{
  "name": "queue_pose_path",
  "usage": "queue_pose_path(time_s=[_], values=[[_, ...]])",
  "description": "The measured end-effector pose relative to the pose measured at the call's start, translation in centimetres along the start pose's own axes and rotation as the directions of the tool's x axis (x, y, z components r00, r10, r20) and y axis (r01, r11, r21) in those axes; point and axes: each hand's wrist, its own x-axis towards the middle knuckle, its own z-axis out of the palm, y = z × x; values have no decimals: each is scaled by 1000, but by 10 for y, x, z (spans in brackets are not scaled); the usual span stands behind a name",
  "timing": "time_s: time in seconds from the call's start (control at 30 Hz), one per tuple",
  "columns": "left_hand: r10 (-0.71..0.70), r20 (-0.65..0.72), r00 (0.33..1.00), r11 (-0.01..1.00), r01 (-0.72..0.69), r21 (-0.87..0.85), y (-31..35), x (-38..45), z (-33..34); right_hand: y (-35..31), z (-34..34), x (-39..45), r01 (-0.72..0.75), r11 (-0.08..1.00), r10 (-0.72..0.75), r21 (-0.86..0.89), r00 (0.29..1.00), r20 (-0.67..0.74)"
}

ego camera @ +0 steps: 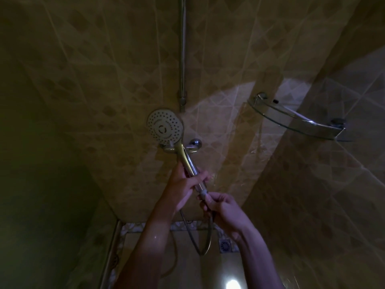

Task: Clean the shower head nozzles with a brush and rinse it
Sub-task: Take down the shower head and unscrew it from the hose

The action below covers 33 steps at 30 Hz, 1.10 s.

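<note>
A person stands in a dim tiled shower stall and holds the shower head (165, 126) up in front of the back wall (104, 80), its round nozzle face turned toward the camera. The left hand (183, 184) grips the chrome handle (186, 161) partway down, fingers curled round it. The right hand (220, 207) sits just below, its fingertips pinching the fitting (204, 192) where the handle joins the hose (205, 243). The hose drops from there in a loop between the two forearms and rises again (its far end is lost in the dark).

Behind the shower head, the tap (192, 145) juts out from the back wall, partly covered by the handle. A thin metal pipe (183, 49) runs straight up the wall above it to the top edge of the view. A curved glass shelf (295, 119) with a metal rail is fixed in the right corner, well apart from the hands. On the floor (150, 243), near the foot of the back wall, a small square drain (225, 245) shows beside the right wrist, and a bright spot of light lies at the lower edge.
</note>
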Motion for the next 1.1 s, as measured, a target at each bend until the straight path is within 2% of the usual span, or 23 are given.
queue_pose_path(time_s=[0.07,0.17,0.27,0.33,0.4,0.5,0.6,0.87,1.0,1.1], values=[[7,-27,1000,1000,-6,23,-4,-1,-2,1,6,-2,-3,1000,3,-2,1000,5],[84,-141,986,983,-59,171,-11,1,-2,2,17,-3,-5,1000,5,-2,999,-35],[178,-353,918,953,-72,293,-20,2,4,2,29,-4,19,997,-26,-73,994,-102],[206,-414,887,955,-91,281,-23,2,7,3,34,-5,50,992,-65,-112,990,-128],[188,-376,907,973,-120,198,-21,3,6,2,36,-7,78,992,-91,-103,987,-134],[105,-204,973,994,-106,9,-14,2,1,-3,31,-7,86,995,-91,-51,990,-107],[77,-70,995,997,-77,-4,-9,-1,-3,-7,26,-6,58,997,-61,-52,996,-63],[125,-44,991,984,-119,129,-5,0,-11,3,29,-3,46,998,-49,-33,993,-111],[137,-33,990,975,-128,182,-5,1,-21,1,14,-3,64,996,-73,-59,981,-179],[143,-33,989,976,-135,171,-3,1,-27,-3,3,-2,75,992,-94,-99,975,-200]])
